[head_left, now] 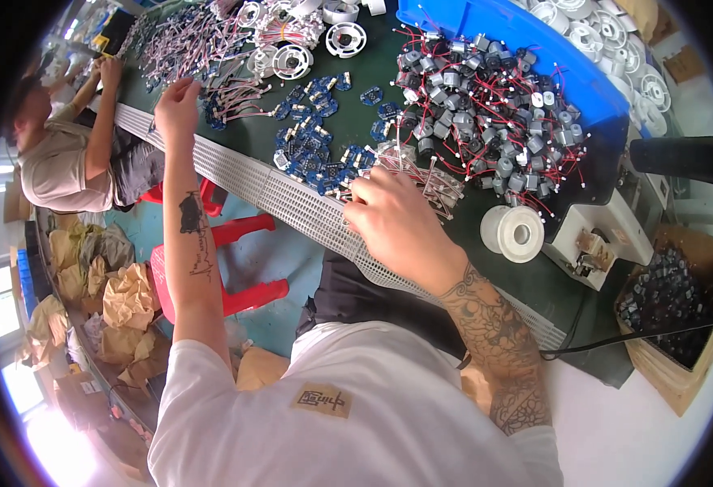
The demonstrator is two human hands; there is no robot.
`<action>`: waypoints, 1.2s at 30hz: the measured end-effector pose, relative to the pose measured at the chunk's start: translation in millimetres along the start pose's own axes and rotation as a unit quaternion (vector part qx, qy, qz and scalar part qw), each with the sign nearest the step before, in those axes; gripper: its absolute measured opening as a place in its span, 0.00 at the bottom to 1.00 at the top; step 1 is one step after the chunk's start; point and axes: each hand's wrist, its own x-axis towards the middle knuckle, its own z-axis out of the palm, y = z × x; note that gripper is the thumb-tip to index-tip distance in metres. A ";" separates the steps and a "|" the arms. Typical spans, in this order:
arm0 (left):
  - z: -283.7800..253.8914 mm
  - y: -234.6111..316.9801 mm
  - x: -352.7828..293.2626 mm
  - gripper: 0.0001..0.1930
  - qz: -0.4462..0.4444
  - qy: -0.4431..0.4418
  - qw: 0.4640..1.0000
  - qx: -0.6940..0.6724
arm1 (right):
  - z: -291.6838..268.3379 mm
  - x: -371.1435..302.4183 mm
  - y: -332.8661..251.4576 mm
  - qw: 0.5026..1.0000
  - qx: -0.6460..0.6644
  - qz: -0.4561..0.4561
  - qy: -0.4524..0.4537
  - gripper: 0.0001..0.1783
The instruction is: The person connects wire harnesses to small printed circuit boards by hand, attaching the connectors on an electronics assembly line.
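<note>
My left hand (pixel 178 111) is raised at the near edge of the bench, beside a heap of thin cables with white connectors (pixel 186 49). Its fingers are pinched together; whatever they hold is too small to name. On the right, my right hand (pixel 397 227) rests with curled fingers at the near side of a bundle of short connector wires (pixel 431 185). What lies under those fingertips is hidden. Small blue circuit boards (pixel 312 146) are piled between the two hands. Beyond my right hand spreads a large heap of grey motors with red wires (pixel 486 114).
A blue bin (pixel 535 40) stands behind the motors, with white plastic rings (pixel 291 62) at the back. A white spool (pixel 512 234) and a small machine (pixel 596 252) sit right. Perforated strip (pixel 267 183) lines the near edge. Another person (pixel 68 162) works at left, near red stools (pixel 218 264).
</note>
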 end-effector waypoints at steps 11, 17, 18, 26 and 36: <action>28.5 135.0 -143.2 0.13 0.279 -0.237 0.929 0.056 | -27.0 12.2 6.9 0.885 0.317 0.140 0.311 0.03; 31.4 146.3 -154.5 0.12 0.257 -0.265 0.925 0.087 | -39.2 12.0 15.7 0.760 0.503 0.151 0.383 0.07; 32.3 147.2 -155.4 0.12 0.258 -0.266 0.925 0.087 | -43.2 10.6 16.2 0.760 0.502 0.151 0.383 0.07; 32.2 150.5 -163.4 0.10 0.186 -0.239 0.953 -0.002 | -59.2 1.7 24.0 0.682 0.653 0.097 0.314 0.11; 14.0 161.6 -190.7 0.09 -0.083 -0.257 0.890 -0.368 | -57.0 4.9 23.2 0.683 0.672 0.152 0.241 0.13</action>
